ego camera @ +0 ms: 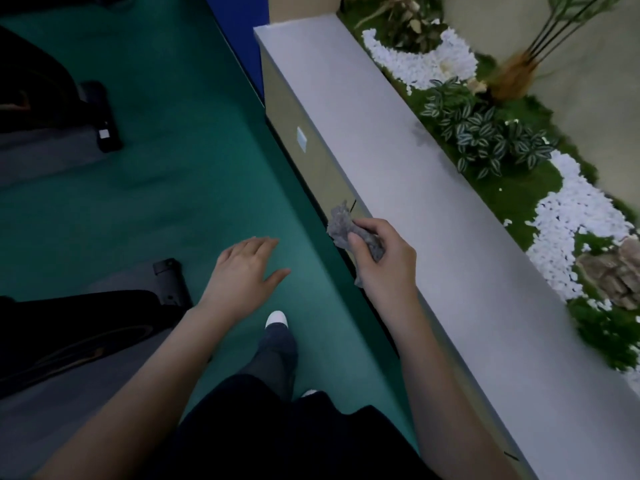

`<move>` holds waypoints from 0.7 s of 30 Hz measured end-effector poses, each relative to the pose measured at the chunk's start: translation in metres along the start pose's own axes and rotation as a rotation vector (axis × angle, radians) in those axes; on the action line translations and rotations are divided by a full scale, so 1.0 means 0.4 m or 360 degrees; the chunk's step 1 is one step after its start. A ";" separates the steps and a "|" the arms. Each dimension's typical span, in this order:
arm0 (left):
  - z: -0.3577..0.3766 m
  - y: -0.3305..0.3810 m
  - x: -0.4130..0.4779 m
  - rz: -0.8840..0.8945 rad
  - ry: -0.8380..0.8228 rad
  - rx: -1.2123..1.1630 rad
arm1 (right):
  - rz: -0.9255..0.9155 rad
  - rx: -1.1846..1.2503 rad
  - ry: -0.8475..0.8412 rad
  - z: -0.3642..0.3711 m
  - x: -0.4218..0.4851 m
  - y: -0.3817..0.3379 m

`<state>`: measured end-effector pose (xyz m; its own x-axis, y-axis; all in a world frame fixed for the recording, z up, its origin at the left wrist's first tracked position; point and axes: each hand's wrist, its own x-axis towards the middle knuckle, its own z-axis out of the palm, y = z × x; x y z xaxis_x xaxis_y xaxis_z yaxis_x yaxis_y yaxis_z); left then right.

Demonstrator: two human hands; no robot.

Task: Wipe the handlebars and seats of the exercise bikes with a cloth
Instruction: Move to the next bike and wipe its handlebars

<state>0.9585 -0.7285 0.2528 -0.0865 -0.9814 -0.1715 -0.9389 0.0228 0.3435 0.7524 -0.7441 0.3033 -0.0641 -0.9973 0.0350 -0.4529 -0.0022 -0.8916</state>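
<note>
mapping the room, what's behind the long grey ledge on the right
Behind the grey ledge lie green moss, bands of white pebbles, striped-leaf plants and a brown rock. The ledge covers the strip of ground right against its far side.

The near exercise bike (69, 327) runs off the left edge (dark, unclear); fingers (372, 226) hide some cloth (341, 223).

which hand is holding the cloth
The right hand grips the crumpled grey cloth beside the ledge; the left hand is spread open over the green floor, holding nothing.
</note>
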 end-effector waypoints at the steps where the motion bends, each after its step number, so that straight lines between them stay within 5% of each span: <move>1: -0.013 -0.017 0.030 -0.0015 0.0001 -0.0038 | -0.0008 -0.0013 -0.0017 0.020 0.031 -0.011; 10: -0.130 -0.186 0.244 -0.0147 0.0106 -0.0076 | -0.0025 -0.0139 -0.0073 0.150 0.278 -0.094; 21: -0.188 -0.351 0.300 -0.0620 0.0204 -0.0182 | -0.0179 -0.0108 -0.0532 0.383 0.508 -0.196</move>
<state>1.1050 -0.8639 0.2532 0.3163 -0.9284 -0.1950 -0.8495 -0.3687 0.3775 0.9110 -0.9579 0.3112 0.2788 -0.9599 -0.0283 -0.4991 -0.1197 -0.8582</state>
